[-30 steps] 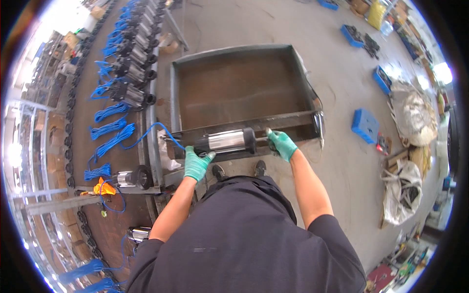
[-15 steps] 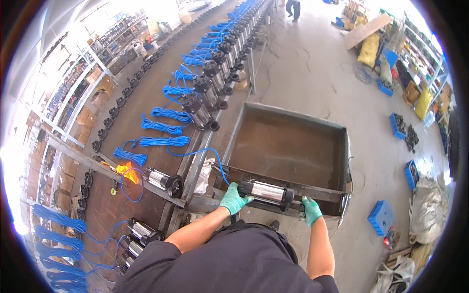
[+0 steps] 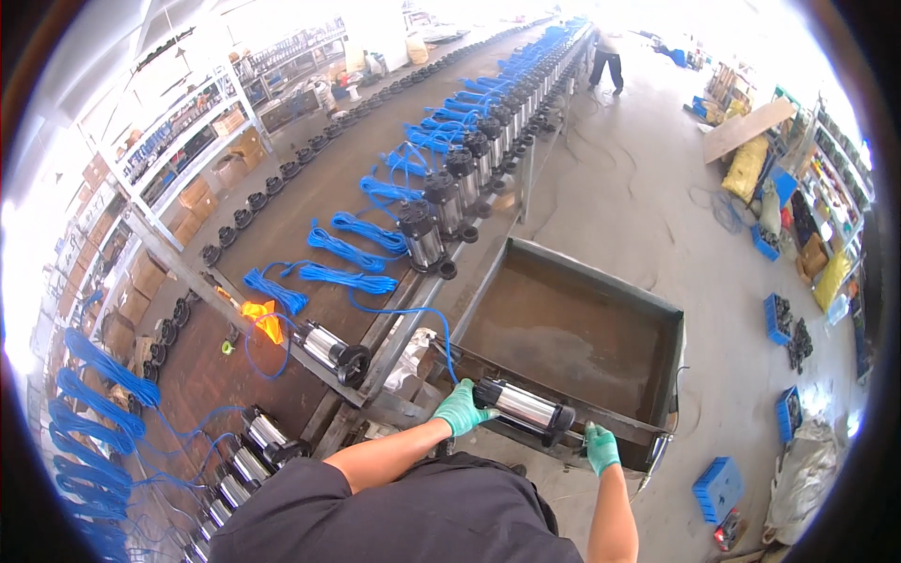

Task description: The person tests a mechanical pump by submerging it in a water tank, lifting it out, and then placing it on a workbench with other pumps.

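Observation:
A submersible pump (image 3: 522,406) with a shiny steel barrel and black ends lies on its side over the near edge of a water tank (image 3: 584,272). My left hand (image 3: 462,410), in a green glove, grips the pump's left black end, where a blue cable (image 3: 439,324) runs off to the bench. Just beyond the pump's right end is my gloved right hand (image 3: 601,448), its fingers curled by the tank's near rim. What those fingers hold is hidden. Brown, cloudy water lies in the tank.
On the long bench to the left, steel pumps (image 3: 422,239) stand in a row beside coiled blue cables (image 3: 347,279). A single pump (image 3: 328,349) lies near the bench corner by an orange cloth (image 3: 265,319). Blue crates (image 3: 719,488) sit on the right floor. A person (image 3: 607,61) stands far off.
The view has tilted up and turned left, so the bench and tank sit lower and further right. My left hand still grips the pump; my right hand stays near its right end.

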